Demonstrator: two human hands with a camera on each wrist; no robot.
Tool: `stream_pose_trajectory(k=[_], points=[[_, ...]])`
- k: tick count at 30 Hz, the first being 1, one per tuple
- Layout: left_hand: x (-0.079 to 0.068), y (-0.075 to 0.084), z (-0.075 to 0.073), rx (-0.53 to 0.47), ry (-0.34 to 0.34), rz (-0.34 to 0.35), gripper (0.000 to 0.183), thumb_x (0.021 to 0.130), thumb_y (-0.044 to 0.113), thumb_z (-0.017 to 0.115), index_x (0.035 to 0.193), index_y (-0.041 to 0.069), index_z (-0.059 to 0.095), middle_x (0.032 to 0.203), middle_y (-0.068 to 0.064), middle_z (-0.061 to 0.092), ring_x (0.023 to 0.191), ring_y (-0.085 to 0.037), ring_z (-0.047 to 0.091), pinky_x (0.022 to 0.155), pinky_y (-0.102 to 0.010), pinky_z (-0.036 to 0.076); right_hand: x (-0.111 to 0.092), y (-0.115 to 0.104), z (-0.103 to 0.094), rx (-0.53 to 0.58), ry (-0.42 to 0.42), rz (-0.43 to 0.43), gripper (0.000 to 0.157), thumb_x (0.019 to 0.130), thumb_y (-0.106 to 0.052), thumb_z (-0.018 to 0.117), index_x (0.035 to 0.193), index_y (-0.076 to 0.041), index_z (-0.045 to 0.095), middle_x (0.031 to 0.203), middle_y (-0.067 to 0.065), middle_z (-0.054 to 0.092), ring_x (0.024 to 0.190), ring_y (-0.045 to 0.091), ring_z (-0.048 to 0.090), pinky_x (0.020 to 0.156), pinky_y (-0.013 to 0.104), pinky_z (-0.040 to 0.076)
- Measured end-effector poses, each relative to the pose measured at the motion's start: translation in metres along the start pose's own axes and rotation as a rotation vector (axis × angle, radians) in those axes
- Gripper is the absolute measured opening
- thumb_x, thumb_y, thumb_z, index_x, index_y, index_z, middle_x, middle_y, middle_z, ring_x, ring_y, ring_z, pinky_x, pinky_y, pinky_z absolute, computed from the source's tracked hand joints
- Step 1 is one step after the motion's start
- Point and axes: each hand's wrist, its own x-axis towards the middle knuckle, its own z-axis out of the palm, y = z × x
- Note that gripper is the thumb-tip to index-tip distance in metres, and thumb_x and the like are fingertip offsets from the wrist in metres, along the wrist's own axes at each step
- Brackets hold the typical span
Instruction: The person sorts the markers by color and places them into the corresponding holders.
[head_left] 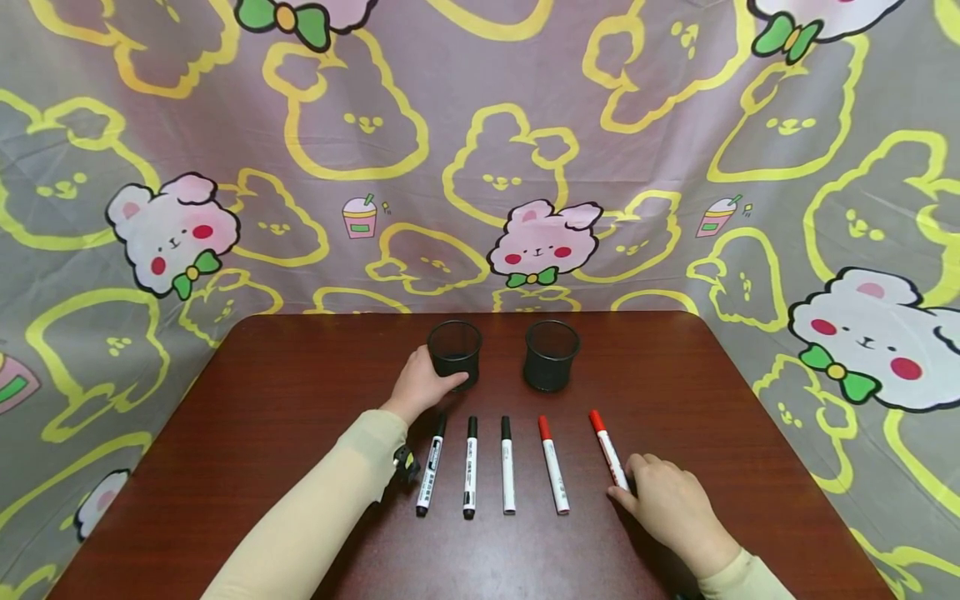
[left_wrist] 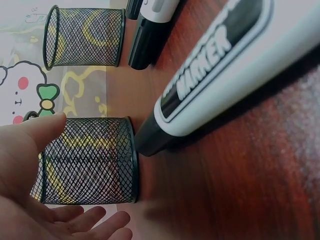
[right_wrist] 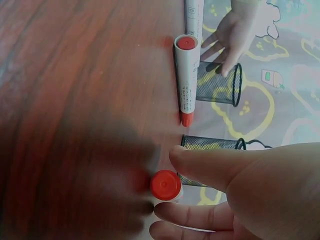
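The right hand (head_left: 671,508) hides the rightmost red-capped marker's (head_left: 607,446) lower end.

Head looks down; wrist views skim table (head_left: 300,400)
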Motion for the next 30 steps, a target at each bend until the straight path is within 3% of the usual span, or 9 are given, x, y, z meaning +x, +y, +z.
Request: stream_pose_trajectory(k=[15, 30], points=[[0.0047, 0.0009, 0.0011, -0.012, 0.004, -0.006, 0.092, 0.09, 0.042, 0.079, 0.153, -0.007, 0.033, 0.149, -0.028, 0.046, 0.135, -0.043, 0.052, 0.109, -0.057, 0.046, 0.0012, -0.0026, -0.0025, -0.008, -0.109, 0.04, 0.039, 0.082, -0.032, 0.086, 0.072, -0.015, 0.052, 0.063, -0.001, 0.048, 0.055, 0.018, 0.049, 0.049, 0.038, 0.041], [0.0095, -0.0027, 0.0053, -0.016, 0.008, -0.009, 0.094, 0.09, 0.042, 0.079, 0.153, -0.008, 0.031, 0.15, -0.028, 0.045, 0.136, -0.043, 0.051, 0.11, -0.056, 0.045, 0.0007, -0.0006, 0.0017, -0.009, -0.13, 0.049, 0.037, 0.084, -0.03, 0.084, 0.071, -0.015, 0.052, 0.061, -0.001, 0.046, 0.053, 0.017, 0.045, 0.048, 0.038, 0.039]])
